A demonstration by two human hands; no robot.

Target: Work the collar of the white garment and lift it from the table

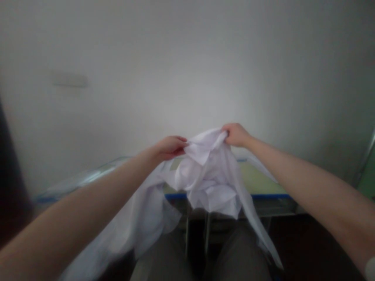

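Observation:
A white garment point(209, 175), crumpled and thin, hangs in the air between my two hands. My left hand point(170, 147) pinches its upper edge on the left. My right hand point(236, 134) grips the bunched top on the right. Both hands are closed on the cloth and held out in front of me, above the table. The rest of the garment droops down over the table's near edge and trails toward my lap and under my left forearm.
A table point(263, 183) with a pale green top and blue front edge stands against a plain white wall point(187, 58). Its metal legs show below. My knees in grey trousers point(243, 257) sit under the cloth. A dark shape fills the far left edge.

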